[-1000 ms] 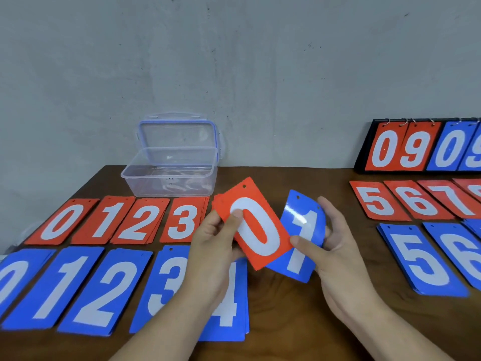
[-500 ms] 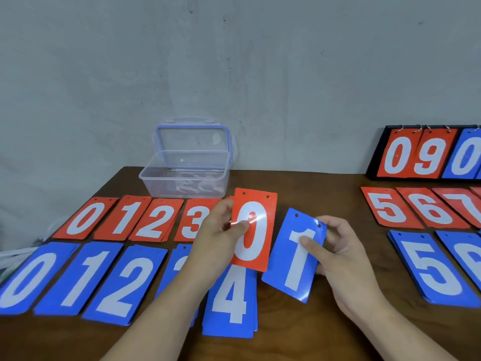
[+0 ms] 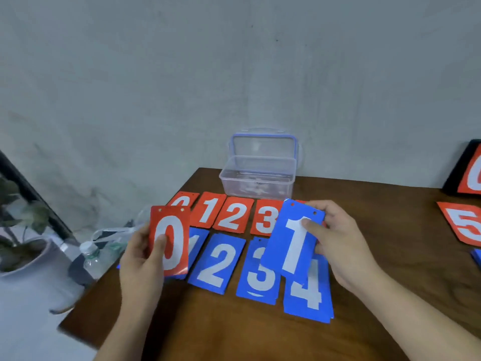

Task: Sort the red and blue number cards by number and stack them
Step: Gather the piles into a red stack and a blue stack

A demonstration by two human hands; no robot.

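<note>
My left hand [image 3: 141, 259] grips a red 0 card [image 3: 169, 239], held upright above the table's left end. My right hand [image 3: 335, 243] pinches a blue 1 card [image 3: 292, 239] over the blue 3 and 4 piles. On the table lie red piles: 0 [image 3: 182, 200], mostly hidden by the held card, then 1 [image 3: 209, 211], 2 [image 3: 234, 214] and 3 [image 3: 265, 217]. In front of them lie blue piles 2 [image 3: 217, 264], 3 [image 3: 257, 276] and 4 [image 3: 308, 290]; a blue pile behind the red 0 card shows only an edge.
An open clear plastic box [image 3: 257, 178] stands behind the red row. A red 5 pile [image 3: 463, 221] and a black scoreboard stand [image 3: 466, 170] sit at the right edge. Left of the wooden table [image 3: 260, 334] are a water bottle [image 3: 89, 256] and a potted plant [image 3: 20, 230].
The view has swung left. My left hand carried the red 0 card leftward, away from the blue 1 card, to above the left end of the rows. The right hand still holds the blue 1.
</note>
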